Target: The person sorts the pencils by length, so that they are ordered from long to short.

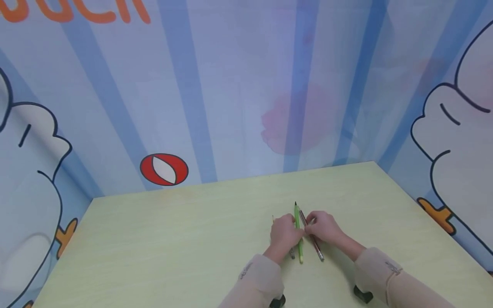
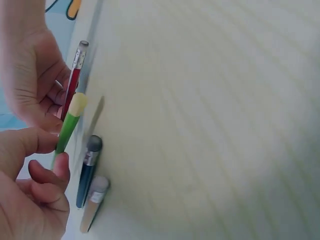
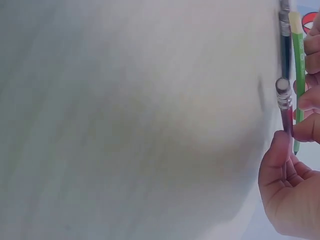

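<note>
My left hand [image 1: 283, 234] pinches a green pencil [image 2: 68, 131] between thumb and finger, its pale end towards me and its dark tip pointing away. Beside it, my right hand [image 1: 325, 227] pinches a dark red pencil [image 3: 286, 115] that has a metal band and an eraser. Both hands are close together, and the two pencils lean towards each other at their far ends. Under and beside the left hand, a dark blue pencil [image 2: 87, 172] and a tan pencil [image 2: 95, 205] lie on the table; the head view shows only their ends.
The pale yellow-green table [image 1: 173, 248] reaches back to a striped blue backdrop [image 1: 239, 85] with cartoon prints. Printed side panels [image 1: 462, 137] stand along its left and right edges. Beige sleeves [image 1: 258, 280] cover both forearms.
</note>
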Available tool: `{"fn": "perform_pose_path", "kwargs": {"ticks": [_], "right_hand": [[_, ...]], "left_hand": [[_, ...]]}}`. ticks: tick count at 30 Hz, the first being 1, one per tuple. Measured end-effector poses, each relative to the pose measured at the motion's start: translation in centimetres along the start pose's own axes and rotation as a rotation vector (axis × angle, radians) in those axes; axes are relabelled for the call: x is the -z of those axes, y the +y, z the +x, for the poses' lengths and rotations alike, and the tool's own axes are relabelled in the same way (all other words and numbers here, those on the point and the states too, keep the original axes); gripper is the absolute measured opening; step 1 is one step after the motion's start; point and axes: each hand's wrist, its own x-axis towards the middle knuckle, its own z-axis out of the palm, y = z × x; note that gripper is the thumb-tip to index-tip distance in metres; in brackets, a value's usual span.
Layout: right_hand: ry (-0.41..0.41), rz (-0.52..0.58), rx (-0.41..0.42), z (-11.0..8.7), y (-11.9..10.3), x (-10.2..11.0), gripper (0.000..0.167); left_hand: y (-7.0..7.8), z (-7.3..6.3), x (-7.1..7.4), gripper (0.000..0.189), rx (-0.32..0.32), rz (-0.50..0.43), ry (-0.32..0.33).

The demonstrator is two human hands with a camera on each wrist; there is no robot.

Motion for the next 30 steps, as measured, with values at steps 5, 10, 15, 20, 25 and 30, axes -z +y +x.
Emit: {"fn": "perform_pose_path", "kwargs": {"ticks": [5, 10, 15, 20, 25, 30], "right_hand": [[0.029, 0.104, 0.018, -0.2, -0.5, 0.7, 0.021], [0.034, 0.23, 0.011, -0.4, -1.6, 1.4, 0.021], [-0.001, 0.375, -0.002, -0.5, -2.4, 1.7, 0.024], [-0.045, 0.473, 0.023, -0.9, -2.9, 1.8, 0.029], [-0.112, 0.562, 0.061, -1.4, -3.4, 1.6, 0.03], [-0.182, 0.59, 0.077, -2.0, -3.9, 1.2, 0.024]], "left_hand": [[0.0, 0.2, 0.4, 0.031, 0.004, -0.094, 0.037], [-0.1, 0.3, 1.3, 0.029, -0.005, -0.21, 0.05], [-0.5, 0.2, 2.1, 0.03, -0.013, -0.333, 0.029], [-1.0, 0.1, 2.6, 0.029, -0.021, -0.409, -0.02], [-1.3, -0.4, 3.2, 0.028, -0.057, -0.469, -0.069], [-1.7, -1.2, 4.1, 0.028, -0.089, -0.524, -0.117]]}}
